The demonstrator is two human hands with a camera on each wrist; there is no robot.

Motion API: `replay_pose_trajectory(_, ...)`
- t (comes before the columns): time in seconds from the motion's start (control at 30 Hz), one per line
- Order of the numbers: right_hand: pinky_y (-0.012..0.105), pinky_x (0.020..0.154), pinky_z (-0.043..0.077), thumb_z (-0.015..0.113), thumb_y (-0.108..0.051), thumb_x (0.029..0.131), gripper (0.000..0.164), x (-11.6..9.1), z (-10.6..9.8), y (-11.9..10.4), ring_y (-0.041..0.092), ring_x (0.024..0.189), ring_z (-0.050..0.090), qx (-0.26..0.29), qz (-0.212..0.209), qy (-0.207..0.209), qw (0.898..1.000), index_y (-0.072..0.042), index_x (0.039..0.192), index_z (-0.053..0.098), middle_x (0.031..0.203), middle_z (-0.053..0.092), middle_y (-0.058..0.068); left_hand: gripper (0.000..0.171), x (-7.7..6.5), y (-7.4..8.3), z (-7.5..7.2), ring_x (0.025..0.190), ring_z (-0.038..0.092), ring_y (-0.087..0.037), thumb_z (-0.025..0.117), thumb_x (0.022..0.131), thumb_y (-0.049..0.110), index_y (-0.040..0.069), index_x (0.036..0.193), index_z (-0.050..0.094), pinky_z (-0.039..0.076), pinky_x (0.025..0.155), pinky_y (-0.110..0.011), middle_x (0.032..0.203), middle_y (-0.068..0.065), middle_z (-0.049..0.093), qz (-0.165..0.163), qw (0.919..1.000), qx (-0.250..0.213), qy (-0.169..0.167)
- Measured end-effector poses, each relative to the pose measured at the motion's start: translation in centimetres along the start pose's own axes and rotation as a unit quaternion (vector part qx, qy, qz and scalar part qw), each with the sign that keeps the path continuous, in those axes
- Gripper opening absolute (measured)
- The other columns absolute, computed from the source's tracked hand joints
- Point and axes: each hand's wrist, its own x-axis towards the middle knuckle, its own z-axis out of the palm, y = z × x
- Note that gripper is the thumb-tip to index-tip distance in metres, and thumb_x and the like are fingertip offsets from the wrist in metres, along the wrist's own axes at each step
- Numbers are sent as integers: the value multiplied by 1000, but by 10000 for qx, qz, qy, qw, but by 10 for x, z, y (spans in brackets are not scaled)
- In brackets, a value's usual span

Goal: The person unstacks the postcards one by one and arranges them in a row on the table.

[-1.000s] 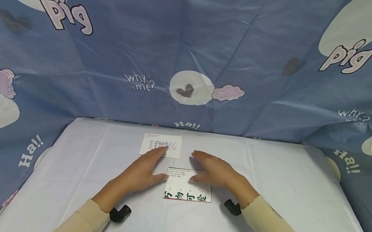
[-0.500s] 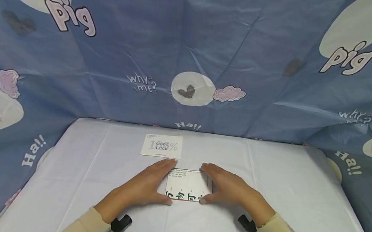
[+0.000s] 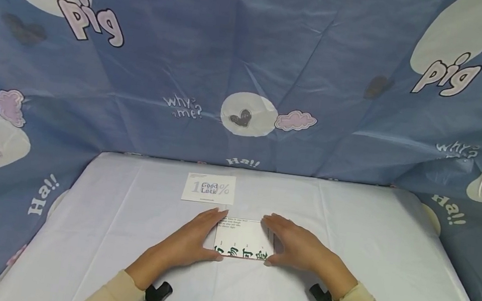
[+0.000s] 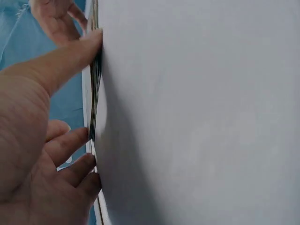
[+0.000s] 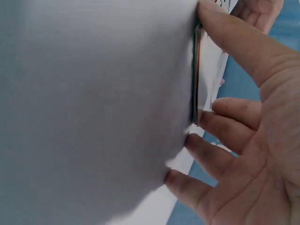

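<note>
A stack of cards (image 3: 244, 239) lies on the white-covered table, its top card printed with large green characters along the front edge and small text at the back left. My left hand (image 3: 192, 235) grips the stack's left end, thumb at the front corner and fingers at the back. Opposite it, my right hand (image 3: 301, 246) holds the right end the same way. From the left wrist, the layered edges of the stack (image 4: 95, 93) show beneath the thumb. In the right wrist view the stack's side (image 5: 196, 77) runs between thumb and fingers.
Behind the stack, slightly left, a white "Good Luck" card (image 3: 195, 195) lies flat. The white table cover (image 3: 370, 236) ends at a blue printed cloth (image 3: 188, 63) that rises at the back and both sides.
Both hands have come down around the stack, thumbs moving to its front edge and fingers to the back corners. In the last half second the stack has shifted very slightly backward.
</note>
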Motion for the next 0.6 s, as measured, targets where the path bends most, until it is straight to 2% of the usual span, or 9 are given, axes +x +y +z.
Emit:
replay_pose_trajectory(0.23, 53, 124, 28, 92, -34, 81, 90, -3, 10, 2, 33, 149, 40, 162, -140, 266, 9994, 0, 153, 50, 159, 47, 16, 103, -3, -1, 2, 155, 29, -31, 93, 80, 32, 12, 163, 37, 31, 123, -51, 167, -15, 32, -113, 9997, -184, 108)
replay_pose_trajectory(0.6, 57, 121, 30, 92, -32, 81, 87, -5, 14, 5, 33, 147, 44, 240, -396, 564, 9973, 0, 151, 52, 158, 49, 16, 103, -2, 1, 3, 155, 28, -36, 93, 80, 32, 14, 164, 35, 26, 124, -55, 168, -15, 32, -221, 9995, -220, 110)
